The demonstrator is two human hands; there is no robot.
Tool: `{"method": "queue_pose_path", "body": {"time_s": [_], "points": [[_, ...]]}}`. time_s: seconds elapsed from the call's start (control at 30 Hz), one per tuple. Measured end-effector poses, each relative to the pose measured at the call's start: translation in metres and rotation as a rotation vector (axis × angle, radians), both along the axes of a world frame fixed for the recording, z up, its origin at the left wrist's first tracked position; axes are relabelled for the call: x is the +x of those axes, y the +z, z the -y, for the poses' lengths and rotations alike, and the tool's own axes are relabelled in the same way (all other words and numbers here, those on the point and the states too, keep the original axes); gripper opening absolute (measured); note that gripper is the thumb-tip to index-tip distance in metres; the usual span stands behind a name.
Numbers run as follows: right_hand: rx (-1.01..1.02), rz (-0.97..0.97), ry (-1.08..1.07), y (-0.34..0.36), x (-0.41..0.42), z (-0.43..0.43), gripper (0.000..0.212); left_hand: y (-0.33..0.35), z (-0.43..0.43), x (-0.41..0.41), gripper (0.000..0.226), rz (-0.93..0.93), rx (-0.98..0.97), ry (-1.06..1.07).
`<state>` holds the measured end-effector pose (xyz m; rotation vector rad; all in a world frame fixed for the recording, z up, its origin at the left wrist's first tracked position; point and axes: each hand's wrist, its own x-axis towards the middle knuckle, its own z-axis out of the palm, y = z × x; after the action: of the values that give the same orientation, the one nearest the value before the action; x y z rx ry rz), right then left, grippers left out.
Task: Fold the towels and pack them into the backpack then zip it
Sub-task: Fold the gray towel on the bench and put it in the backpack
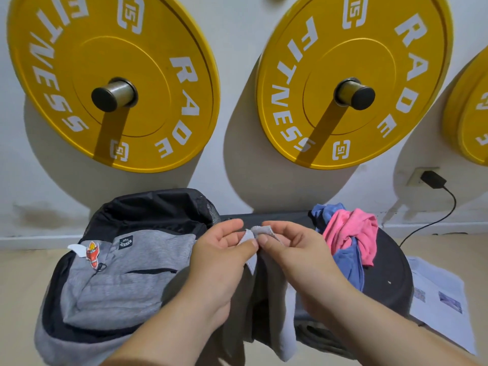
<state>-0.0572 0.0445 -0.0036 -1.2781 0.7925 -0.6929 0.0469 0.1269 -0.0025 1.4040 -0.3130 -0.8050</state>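
Observation:
My left hand [221,256] and my right hand [290,249] meet in the middle, each pinching a top corner of a grey towel [264,313] that hangs down between my forearms. A grey and black backpack [126,276] lies to the left with its top flap open toward the wall. A crumpled pink towel [351,233] and a blue towel [348,265] are piled together to the right on the black round surface [388,273].
Yellow weight plates [111,75] [351,75] hang on pegs on the white wall behind. A black plug and cable [433,180] run down at the right. Printed paper sheets [438,294] lie on the floor to the right.

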Motion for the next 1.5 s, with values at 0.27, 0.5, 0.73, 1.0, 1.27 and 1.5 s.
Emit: {"method": "queue_pose_path", "body": {"time_s": [0.27, 0.5, 0.73, 1.0, 1.27, 1.5], "points": [[0.393, 0.05, -0.002, 0.003, -0.002, 0.005, 0.025, 0.004, -0.004, 0.003, 0.031, -0.309, -0.056, -0.007], [0.007, -0.047, -0.009, 0.003, -0.006, 0.005, 0.006, 0.001, -0.003, 0.005, 0.008, -0.077, 0.059, 0.023], [-0.113, -0.095, -0.007, 0.003, -0.005, -0.001, 0.011, -0.001, -0.005, 0.002, 0.011, -0.068, 0.063, -0.012], [-0.168, -0.121, -0.002, 0.008, -0.004, -0.009, 0.007, -0.001, -0.01, 0.001, 0.016, -0.022, 0.089, -0.108], [-0.2, -0.156, 0.027, 0.009, -0.005, -0.013, 0.01, -0.001, -0.011, -0.004, 0.018, 0.001, 0.112, -0.132], [-0.279, -0.2, 0.034, 0.005, -0.005, -0.011, 0.011, 0.001, -0.014, -0.004, 0.021, 0.102, 0.138, -0.17]]}}
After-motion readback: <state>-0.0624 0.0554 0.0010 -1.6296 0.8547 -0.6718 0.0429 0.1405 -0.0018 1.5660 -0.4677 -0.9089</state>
